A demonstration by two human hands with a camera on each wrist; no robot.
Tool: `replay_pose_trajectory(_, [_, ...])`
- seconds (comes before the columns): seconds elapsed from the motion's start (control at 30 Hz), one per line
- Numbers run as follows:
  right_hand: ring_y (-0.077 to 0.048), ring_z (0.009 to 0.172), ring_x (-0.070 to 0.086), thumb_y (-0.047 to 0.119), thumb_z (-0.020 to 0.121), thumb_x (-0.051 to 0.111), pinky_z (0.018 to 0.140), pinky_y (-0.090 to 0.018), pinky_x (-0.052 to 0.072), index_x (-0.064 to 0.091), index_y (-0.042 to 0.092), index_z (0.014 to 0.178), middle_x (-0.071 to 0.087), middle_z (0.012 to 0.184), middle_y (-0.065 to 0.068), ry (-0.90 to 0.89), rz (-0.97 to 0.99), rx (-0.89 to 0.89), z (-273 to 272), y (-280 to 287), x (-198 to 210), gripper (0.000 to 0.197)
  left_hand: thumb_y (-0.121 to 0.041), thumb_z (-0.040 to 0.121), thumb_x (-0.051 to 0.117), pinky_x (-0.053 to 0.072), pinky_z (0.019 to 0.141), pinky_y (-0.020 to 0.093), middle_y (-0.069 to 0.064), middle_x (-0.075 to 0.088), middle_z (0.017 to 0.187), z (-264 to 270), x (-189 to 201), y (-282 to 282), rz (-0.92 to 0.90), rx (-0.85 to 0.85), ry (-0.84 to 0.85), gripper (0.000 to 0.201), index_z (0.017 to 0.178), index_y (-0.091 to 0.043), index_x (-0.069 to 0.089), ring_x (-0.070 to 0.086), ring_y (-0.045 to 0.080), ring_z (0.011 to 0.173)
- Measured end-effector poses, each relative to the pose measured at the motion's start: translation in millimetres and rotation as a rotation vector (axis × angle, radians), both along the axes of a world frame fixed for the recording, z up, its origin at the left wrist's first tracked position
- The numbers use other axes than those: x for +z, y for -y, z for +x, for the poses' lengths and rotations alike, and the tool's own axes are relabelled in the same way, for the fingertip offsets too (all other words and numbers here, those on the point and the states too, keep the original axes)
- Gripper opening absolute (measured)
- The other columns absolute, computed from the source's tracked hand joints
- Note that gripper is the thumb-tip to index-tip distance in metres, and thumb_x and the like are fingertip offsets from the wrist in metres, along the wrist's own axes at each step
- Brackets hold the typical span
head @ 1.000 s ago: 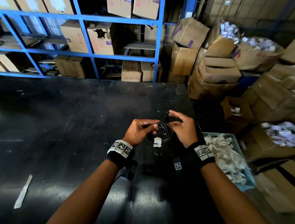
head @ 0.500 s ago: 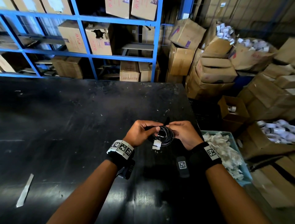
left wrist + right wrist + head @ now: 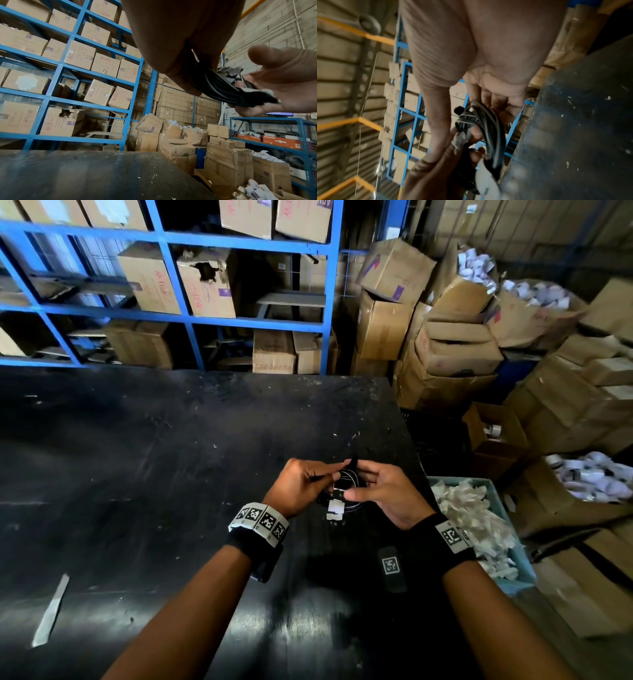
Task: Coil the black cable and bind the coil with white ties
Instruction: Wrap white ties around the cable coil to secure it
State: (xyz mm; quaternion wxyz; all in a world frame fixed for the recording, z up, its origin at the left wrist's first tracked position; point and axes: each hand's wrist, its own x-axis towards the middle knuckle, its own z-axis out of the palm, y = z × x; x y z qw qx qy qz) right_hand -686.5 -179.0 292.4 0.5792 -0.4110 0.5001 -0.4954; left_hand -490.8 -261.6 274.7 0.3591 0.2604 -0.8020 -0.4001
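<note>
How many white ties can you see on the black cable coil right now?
2: one white tie hangs below the coil; another sits between left hand and right hand. More may be hidden.

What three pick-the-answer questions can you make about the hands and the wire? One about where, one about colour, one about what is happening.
1. Where is the bin of white ties?
A. By the right arm, beside the table
B. On the blue shelf
C. Under the left arm

2. What colour is the cable?
A. Red
B. Black
C. Yellow

3. What is the cable's state?
A. Lying straight on the table
B. Coiled, held by both hands
C. Inside a box

Answers:
1 A, the bin sits off the table edge near the right hand.
2 B, the strands look black.
3 B, the left hand and right hand hold the loops.
</note>
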Motion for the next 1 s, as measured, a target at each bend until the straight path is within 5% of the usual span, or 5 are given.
replay_pose_trajectory(0.17, [-0.032, 0.106, 0.072, -0.018, 0.065, 0.084, 0.098, -0.047, 0.057, 0.064, 0.008, 0.131, 0.075, 0.118, -0.019, -0.164, -0.054, -0.059, 2.7, 4.9, -10.1, 0.074, -0.015, 0.095, 0.069, 0.060, 0.071, 0.029, -0.002, 0.077, 0.077, -3.0, -0.8, -2.6, 0.036, 0.045, -0.001, 0.025, 0.119, -0.017, 0.074, 0.073, 0.009, 0.070])
replay_pose_trajectory(0.4, [-0.027, 0.105, 0.075, -0.005, 0.078, 0.082, 0.101, -0.043, 0.057, 0.073, 0.003, 0.116, 0.079, 0.109, -0.014, -0.145, -0.112, -0.202, 8.9, 5.3, -17.2, 0.040, -0.013, 0.096, 0.067, 0.056, 0.067, 0.020, -0.008, 0.074, 0.072, -6.8, 0.2, -4.7, 0.094, 0.049, -0.013, 0.024, 0.119, -0.015, 0.073, 0.068, 0.001, 0.065])
replay_pose_trajectory(0.6, [-0.029, 0.101, 0.075, 0.003, 0.084, 0.080, 0.094, -0.039, 0.057, 0.076, 0.007, 0.110, 0.080, 0.104, -0.014, -0.100, -0.127, -0.297, 15.4, 5.4, -28.0, 0.027, -0.011, 0.095, 0.067, 0.061, 0.068, 0.028, -0.002, 0.078, 0.087, -4.3, -4.6, 0.0, -0.030, 0.027, 0.043, 0.025, 0.119, -0.014, 0.074, 0.072, 0.002, 0.070])
replay_pose_trajectory(0.8, [-0.024, 0.078, 0.072, 0.001, 0.086, 0.078, 0.083, -0.036, 0.060, 0.078, 0.010, 0.101, 0.081, 0.095, -0.010, -0.124, -0.130, -0.365, 20.0, 4.8, -33.8, 0.018, -0.003, 0.090, 0.066, 0.042, 0.067, 0.005, 0.001, 0.074, 0.076, -6.0, -2.5, -0.1, -0.251, -0.012, 0.129, 0.030, 0.118, -0.011, 0.074, 0.059, -0.005, 0.067])
replay_pose_trajectory(1.0, [-0.022, 0.075, 0.071, 0.004, 0.090, 0.075, 0.077, -0.034, 0.059, 0.076, 0.008, 0.105, 0.080, 0.092, -0.006, -0.136, -0.170, -0.355, 21.7, 2.5, -37.8, 0.015, -0.010, 0.092, 0.069, 0.056, 0.067, 0.022, -0.001, 0.078, 0.086, -5.6, -9.9, -3.6, -0.139, 0.044, 0.057, 0.022, 0.113, -0.012, 0.077, 0.070, -0.001, 0.073])
